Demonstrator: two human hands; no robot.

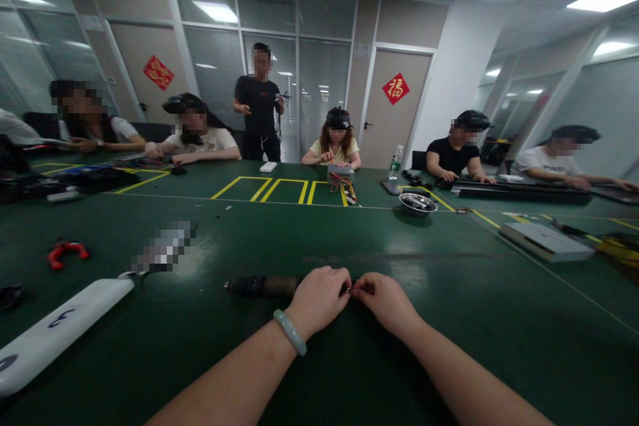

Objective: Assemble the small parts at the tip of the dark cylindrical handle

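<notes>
My left hand (318,299) is closed around one end of a dark cylindrical tool (262,287) that lies across the green table (319,239), its body sticking out to the left. A pale green bangle (290,332) circles that wrist. My right hand (387,303) meets the left at the tool's tip, its fingers pinched on a small metal part (348,290) too tiny to name. Both forearms reach in from the bottom edge.
A long white object (60,329) lies at the near left, with a red clamp-like piece (67,252) behind it. A metal bowl (418,204), a water bottle (395,162) and a flat grey box (546,240) stand farther off. Several seated people work around the table; one stands at the back.
</notes>
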